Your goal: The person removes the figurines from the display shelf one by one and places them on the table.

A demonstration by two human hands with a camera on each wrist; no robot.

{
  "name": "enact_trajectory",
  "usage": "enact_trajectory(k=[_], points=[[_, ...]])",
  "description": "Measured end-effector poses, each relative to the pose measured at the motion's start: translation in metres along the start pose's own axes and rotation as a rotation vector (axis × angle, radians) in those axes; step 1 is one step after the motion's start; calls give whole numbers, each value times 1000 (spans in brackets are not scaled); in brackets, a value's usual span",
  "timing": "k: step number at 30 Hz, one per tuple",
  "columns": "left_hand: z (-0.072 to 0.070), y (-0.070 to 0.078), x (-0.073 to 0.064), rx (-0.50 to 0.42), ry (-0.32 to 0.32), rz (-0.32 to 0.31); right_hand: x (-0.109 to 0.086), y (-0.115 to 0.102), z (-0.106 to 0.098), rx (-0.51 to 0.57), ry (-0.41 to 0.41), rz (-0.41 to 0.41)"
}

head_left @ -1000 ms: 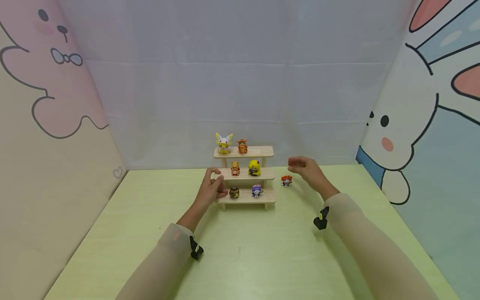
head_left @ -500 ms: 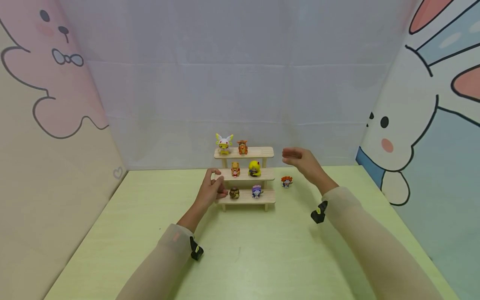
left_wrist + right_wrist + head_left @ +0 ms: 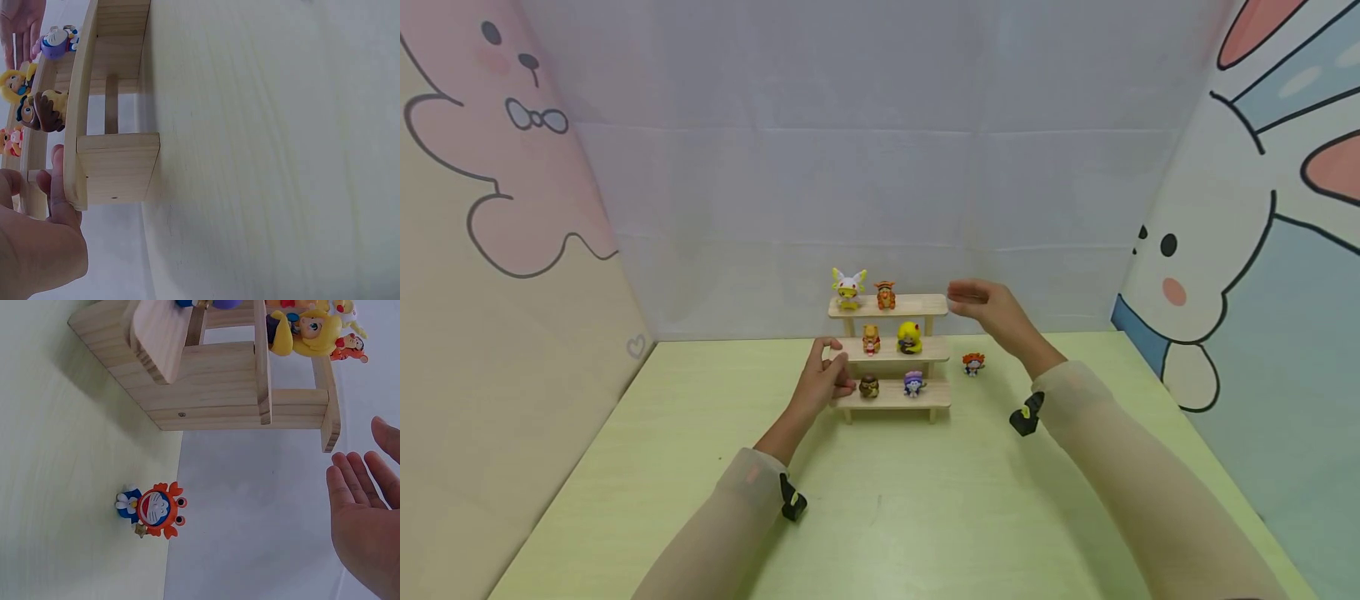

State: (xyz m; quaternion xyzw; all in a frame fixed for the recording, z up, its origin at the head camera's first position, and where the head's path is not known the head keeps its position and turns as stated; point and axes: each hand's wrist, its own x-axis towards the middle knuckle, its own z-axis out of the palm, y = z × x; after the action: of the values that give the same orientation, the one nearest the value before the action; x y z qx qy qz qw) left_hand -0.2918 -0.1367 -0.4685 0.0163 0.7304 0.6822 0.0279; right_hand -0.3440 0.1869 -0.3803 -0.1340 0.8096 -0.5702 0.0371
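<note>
Tiered wooden stand with six figurines, one loose; two hands attending

Stand (image 3: 925, 305): plain wood, three shelves, upright near the middle of the worktop's back edge.
Top shelf, left to right: white-and-yellow eared figurine (image 3: 848, 289); orange tiger figurine (image 3: 886, 295). Right part bare.
Middle shelf: bear figurine (image 3: 871, 340) in red; yellow-haired figurine (image 3: 909, 337).
Bottom shelf: brown owl figurine (image 3: 868, 387); purple-hatted figurine (image 3: 913, 384).
Left hand (image 3: 820, 383): at the stand's left end, fingers bent and apparently gripping it; firmness cannot be told.
Right hand (image 3: 996, 315): fingers straight and together, thumb apart, holding nothing; just beside the top shelf's right end, no contact visible.
Loose item: orange crab-hatted figurine (image 3: 153, 509), upright on the worktop (image 3: 880, 500), right of the stand, towards the back edge.
Handling, as judged: a light, level left hold should limit tipping; fingers best clear of the owl, and the right fingertips should meet the wood squarely, if at all, to avoid jolting light figures.
Surround: pink cartoon wall (image 3: 512, 167) left; rabbit-printed wall (image 3: 1225, 250) right.
Marks: no brand, label or writing legible.
</note>
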Motion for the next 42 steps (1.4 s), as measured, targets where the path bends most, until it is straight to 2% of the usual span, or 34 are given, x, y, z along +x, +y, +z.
enact_trajectory(k=[12,15,20,22,26,36,42], points=[[0,-1,2,4,-9,-7,9,-19,15,22,-32,-13],[-1,4,0,-6,-30,-25,12,-20,19,23,-43,-19],[0,5,-1,4,-17,-16,16,-23,26,19,-62,-29],[1,1,1,10,-1,-4,18,-24,29,21,-69,-38],[0,1,1,-1,-17,-19,21,-27,37,30,-85,-48],[-2,22,-7,-9,-71,-43,29,-35,48,43,-110,-61],[-3,9,-1,-13,-55,-41,33,-39,55,40,-127,-52]])
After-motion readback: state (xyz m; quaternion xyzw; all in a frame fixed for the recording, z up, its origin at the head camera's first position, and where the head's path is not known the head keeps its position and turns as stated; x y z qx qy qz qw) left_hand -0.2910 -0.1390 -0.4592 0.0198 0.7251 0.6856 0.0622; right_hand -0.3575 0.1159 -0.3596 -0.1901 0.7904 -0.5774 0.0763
